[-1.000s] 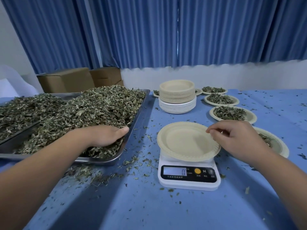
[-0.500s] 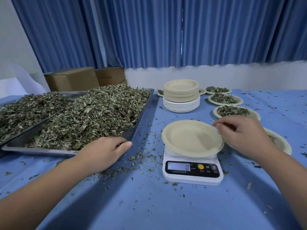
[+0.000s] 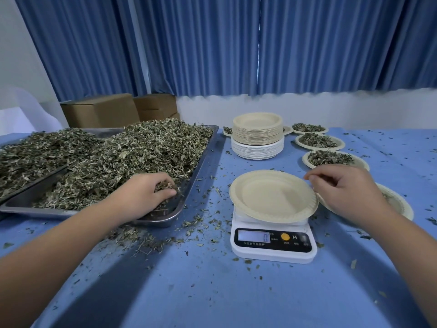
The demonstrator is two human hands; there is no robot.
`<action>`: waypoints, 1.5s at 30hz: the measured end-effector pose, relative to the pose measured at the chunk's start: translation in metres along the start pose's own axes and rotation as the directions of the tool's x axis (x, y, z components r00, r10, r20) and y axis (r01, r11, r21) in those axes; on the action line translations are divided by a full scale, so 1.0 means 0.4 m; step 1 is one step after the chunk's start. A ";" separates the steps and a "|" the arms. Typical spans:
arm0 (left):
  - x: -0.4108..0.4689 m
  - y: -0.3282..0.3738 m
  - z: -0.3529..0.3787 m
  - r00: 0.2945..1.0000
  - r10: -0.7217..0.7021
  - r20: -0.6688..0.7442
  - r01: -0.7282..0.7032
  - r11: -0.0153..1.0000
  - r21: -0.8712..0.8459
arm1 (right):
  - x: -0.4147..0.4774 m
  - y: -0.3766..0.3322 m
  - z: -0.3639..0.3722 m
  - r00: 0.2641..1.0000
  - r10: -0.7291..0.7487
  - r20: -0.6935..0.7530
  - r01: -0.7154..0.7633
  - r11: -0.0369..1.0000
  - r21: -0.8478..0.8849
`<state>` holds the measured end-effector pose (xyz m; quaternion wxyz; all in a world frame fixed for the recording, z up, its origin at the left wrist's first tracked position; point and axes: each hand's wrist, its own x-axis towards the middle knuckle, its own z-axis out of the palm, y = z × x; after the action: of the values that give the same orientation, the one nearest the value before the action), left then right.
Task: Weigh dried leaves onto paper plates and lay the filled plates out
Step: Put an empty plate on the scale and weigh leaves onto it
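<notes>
An empty paper plate point(image 3: 272, 197) sits on the white kitchen scale point(image 3: 272, 242), whose display reads 0. Left of it a metal tray point(image 3: 199, 165) holds a heap of dried leaves point(image 3: 142, 150). My left hand point(image 3: 142, 192) is in the tray's near right corner, and its fingers are curled round a handful of leaves. My right hand point(image 3: 343, 190) hovers at the plate's right rim with loosely curled fingers and holds nothing. Whether it touches the rim I cannot tell.
A stack of empty plates point(image 3: 257, 133) stands behind the scale. Filled plates point(image 3: 328, 158) run along the right, and one plate point(image 3: 399, 204) lies partly under my right hand. A second tray of leaves point(image 3: 35, 150) and cardboard boxes point(image 3: 101, 110) are at the left. Leaf crumbs point(image 3: 146, 237) litter the blue cloth.
My left hand moved from the tray's front edge back into the leaves and closed round a handful. My right hand eased off its pinch on the plate's rim.
</notes>
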<state>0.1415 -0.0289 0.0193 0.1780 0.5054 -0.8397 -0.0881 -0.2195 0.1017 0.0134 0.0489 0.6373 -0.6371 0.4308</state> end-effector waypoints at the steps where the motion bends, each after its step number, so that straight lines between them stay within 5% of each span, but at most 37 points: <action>1: 0.007 -0.002 -0.002 1.000 0.018 -0.010 -0.017 0.999 0.044 | 0.000 0.001 0.001 1.000 0.001 0.003 -0.001 1.000 0.002; 11: 0.036 -0.036 -0.015 0.989 0.064 -0.131 -0.014 0.936 0.353 | 0.001 0.004 0.000 1.000 -0.007 0.007 0.007 1.000 0.029; 23: 0.059 0.107 -0.055 0.982 0.037 -0.184 -0.076 0.975 -0.208 | 0.005 0.008 -0.002 1.000 0.000 -0.003 0.000 1.000 0.028; 31: 0.099 0.373 0.009 0.927 0.309 -0.211 -0.348 0.920 -0.182 | 0.007 0.017 -0.002 1.000 0.005 -0.024 -0.004 0.999 0.053; 37: 0.122 0.450 0.126 0.901 0.430 0.066 -0.430 0.903 -0.012 | 0.005 0.014 -0.004 1.000 -0.007 -0.030 0.007 1.000 0.017; 41: 0.118 0.441 0.151 0.889 0.440 0.127 -0.453 0.887 0.092 | 0.005 0.011 -0.005 0.999 -0.006 -0.033 0.006 1.000 -0.002; 45: 0.106 0.421 0.143 0.905 0.410 0.112 -0.395 0.909 -0.132 | 0.003 0.007 -0.007 1.000 -0.005 -0.027 0.005 1.000 -0.011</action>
<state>-0.0362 0.0116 0.0307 0.1606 0.3036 -0.9304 -0.1284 -0.2235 0.1020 0.0146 0.0619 0.6326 -0.6372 0.4359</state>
